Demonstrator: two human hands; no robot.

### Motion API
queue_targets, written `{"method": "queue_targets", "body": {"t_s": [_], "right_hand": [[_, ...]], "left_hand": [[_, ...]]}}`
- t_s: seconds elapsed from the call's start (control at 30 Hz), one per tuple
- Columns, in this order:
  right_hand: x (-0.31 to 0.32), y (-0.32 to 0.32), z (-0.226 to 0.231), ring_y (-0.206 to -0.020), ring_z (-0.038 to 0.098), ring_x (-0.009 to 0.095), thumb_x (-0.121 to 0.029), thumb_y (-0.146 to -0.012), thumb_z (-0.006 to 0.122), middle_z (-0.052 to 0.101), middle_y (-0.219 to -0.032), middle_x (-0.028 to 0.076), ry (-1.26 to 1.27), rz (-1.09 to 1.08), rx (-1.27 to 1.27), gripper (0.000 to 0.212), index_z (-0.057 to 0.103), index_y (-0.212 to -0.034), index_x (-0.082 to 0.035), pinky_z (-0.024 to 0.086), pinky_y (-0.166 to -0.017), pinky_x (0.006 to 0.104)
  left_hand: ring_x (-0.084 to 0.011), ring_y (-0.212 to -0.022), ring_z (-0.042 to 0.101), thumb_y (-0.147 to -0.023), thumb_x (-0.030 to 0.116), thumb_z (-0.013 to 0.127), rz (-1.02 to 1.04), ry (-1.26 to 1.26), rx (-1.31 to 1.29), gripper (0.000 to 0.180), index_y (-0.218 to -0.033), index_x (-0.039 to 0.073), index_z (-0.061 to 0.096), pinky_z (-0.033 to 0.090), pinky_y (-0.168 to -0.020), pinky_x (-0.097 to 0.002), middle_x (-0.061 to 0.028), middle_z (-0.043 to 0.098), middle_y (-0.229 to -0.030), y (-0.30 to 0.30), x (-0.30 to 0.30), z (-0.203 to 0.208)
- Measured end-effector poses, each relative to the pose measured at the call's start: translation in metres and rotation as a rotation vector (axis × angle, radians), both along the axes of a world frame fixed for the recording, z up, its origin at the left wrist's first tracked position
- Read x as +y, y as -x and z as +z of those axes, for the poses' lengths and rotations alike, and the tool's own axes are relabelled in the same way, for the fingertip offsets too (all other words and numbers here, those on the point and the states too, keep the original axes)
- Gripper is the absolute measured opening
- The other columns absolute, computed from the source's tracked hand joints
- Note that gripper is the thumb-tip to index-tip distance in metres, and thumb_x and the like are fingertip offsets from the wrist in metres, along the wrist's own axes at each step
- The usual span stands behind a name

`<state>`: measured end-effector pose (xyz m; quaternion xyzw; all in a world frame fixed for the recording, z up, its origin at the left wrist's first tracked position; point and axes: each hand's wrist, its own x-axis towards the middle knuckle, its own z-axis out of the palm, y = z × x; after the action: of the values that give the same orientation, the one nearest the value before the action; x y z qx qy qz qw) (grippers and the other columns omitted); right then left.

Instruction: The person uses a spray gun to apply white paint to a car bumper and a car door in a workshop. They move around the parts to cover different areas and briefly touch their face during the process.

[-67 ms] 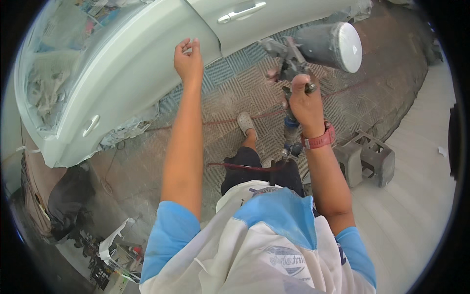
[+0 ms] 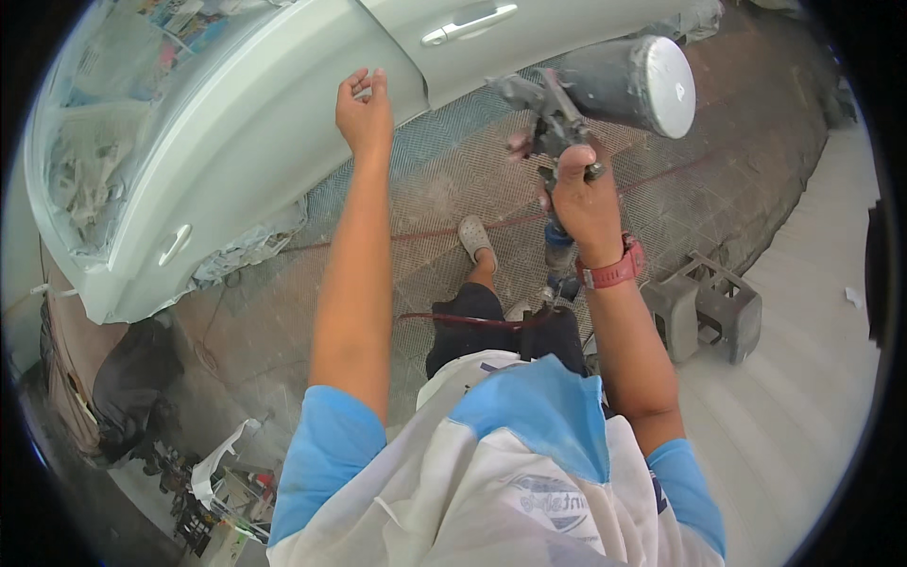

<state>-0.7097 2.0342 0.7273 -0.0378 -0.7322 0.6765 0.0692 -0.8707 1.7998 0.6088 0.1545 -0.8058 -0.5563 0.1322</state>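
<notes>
Head view: right hand [image 2: 586, 203] gripping spray gun [image 2: 557, 118]; left hand [image 2: 367, 118] loosely curled, holding nothing, at pale car door [image 2: 246, 142].

right hand [image 2: 584, 200] and spray gun [image 2: 567, 104] seemingly edged left, left hand [image 2: 365, 113] too

view: single head fisheye, looks steeply down over own chest
near: both forearms, spray gun [image 2: 567, 113]
far: car door [image 2: 236, 123], floor [image 2: 453, 180] below
</notes>
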Motion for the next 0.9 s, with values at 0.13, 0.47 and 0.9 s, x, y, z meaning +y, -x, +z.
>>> {"method": "queue_targets", "body": {"t_s": [0.13,0.47,0.9], "right_hand": [[-0.020,0.057,-0.007,-0.069,0.056,0.004,-0.084,-0.103,0.034,0.076,-0.100,0.000,0.001,0.131,0.005,0.096,0.071,-0.134,0.000,0.044,-0.055,0.0226],[-0.023,0.113,-0.021,-0.084,0.069,0.018,-0.075,-0.108,0.044,0.075,-0.084,0.011,-0.037,0.248,-0.025,0.087,0.054,-0.161,-0.007,0.055,-0.088,0.0360],[-0.007,0.126,-0.034,-0.070,0.056,0.009,-0.086,-0.104,0.027,0.074,-0.096,0.006,-0.108,0.325,-0.051,0.102,0.050,-0.164,-0.007,0.047,-0.067,0.0304]], "left_hand": [[-0.0123,-0.075,0.060,-0.098,0.033,0.078,-0.008,0.022,-0.002,0.046,-0.129,-0.001,0.070,0.054,-0.077,-0.0327,-0.0071,0.076,-0.113,0.054,0.007,-0.009],[-0.0134,-0.072,0.063,-0.099,0.030,0.075,0.082,0.025,0.026,0.038,-0.122,0.000,0.074,0.055,-0.073,-0.0325,-0.0067,0.079,-0.108,0.092,0.026,-0.011],[-0.0168,-0.075,0.070,-0.101,0.029,0.072,0.118,0.119,0.099,0.031,-0.112,0.001,0.078,0.057,-0.072,-0.0345,-0.0090,0.079,-0.099,0.101,0.035,-0.020]]}}
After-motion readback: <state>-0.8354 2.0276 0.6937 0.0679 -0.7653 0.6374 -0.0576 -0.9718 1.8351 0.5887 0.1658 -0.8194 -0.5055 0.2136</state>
